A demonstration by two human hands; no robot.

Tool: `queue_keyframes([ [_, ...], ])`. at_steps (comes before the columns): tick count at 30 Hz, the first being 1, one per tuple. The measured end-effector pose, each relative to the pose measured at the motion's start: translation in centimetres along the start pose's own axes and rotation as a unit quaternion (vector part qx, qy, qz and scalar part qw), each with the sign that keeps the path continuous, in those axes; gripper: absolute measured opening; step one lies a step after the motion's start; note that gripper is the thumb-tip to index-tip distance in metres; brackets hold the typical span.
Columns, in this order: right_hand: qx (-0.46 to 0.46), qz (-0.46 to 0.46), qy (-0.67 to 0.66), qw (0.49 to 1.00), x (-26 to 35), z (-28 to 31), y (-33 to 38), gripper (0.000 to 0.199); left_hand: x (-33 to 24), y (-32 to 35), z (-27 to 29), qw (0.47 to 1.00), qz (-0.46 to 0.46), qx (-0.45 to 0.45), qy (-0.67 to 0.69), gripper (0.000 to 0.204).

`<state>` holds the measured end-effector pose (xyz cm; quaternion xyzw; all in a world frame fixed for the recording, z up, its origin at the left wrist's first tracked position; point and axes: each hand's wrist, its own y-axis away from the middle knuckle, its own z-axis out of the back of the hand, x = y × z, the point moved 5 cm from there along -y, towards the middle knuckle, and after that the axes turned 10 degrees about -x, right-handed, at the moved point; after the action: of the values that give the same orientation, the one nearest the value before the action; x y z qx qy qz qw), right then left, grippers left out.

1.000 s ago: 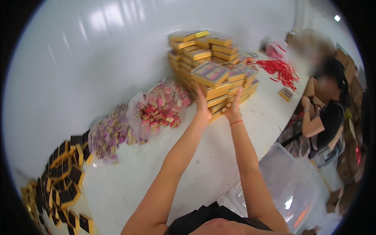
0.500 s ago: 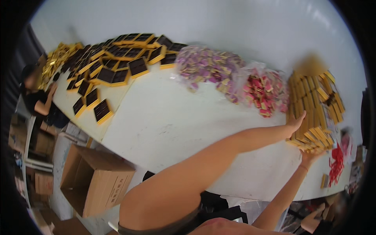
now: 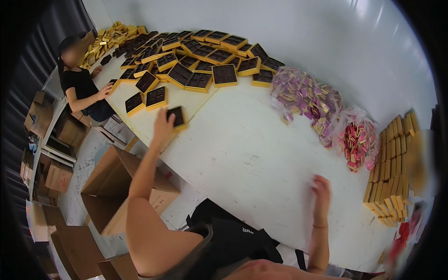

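Observation:
My left hand (image 3: 163,126) reaches across the table with its fingers around the near left edge of a shallow yellow box with a dark compartment tray (image 3: 178,116). Two similar boxes (image 3: 156,97) lie just beyond it. My right hand (image 3: 320,193) is above the white tabletop, slightly blurred, holding nothing, its fingers apart and a little bent. At the far left to middle, a large heap of the same dark-trayed yellow boxes (image 3: 196,56) covers the table.
Clear bags of purple-and-gold pieces (image 3: 310,95) and red-and-gold pieces (image 3: 357,140) lie at the back right. Stacked yellow boxes (image 3: 387,182) stand on the right, red strips (image 3: 402,233) near them. An open carton (image 3: 154,196) stands below the table edge. Another person (image 3: 81,86) works at far left.
My left hand has left the stack of yellow boxes on the right and gone to a dark-trayed box on the left. My right hand has also come away from the stack. The view has swung left.

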<state>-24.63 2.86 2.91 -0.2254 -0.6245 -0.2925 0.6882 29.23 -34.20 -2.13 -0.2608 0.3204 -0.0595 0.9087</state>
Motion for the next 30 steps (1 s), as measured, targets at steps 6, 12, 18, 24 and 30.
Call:
queue_keyframes([
  [6,0.268,0.412,0.258,0.832,6.0,-20.2,1.8,0.107,-17.5,10.8,-7.8,0.951,-0.070,0.187,0.235,0.053],
  [12,0.177,0.446,0.385,0.789,3.9,-18.0,1.3,0.081,-18.4,1.8,-11.8,0.973,-0.148,0.052,0.170,0.067],
  [18,-0.076,0.331,0.441,0.831,1.5,-4.7,2.9,0.086,-16.1,-1.6,-9.8,0.968,-0.227,0.100,-0.028,0.075],
  [24,0.005,0.294,0.385,0.875,1.2,-1.4,3.5,0.074,-24.9,11.1,-4.0,0.913,-0.246,0.294,0.143,0.080],
  [30,0.057,0.284,0.346,0.893,0.9,-0.2,4.0,0.076,-29.6,12.1,-3.4,0.816,-0.426,0.378,0.098,0.086],
])
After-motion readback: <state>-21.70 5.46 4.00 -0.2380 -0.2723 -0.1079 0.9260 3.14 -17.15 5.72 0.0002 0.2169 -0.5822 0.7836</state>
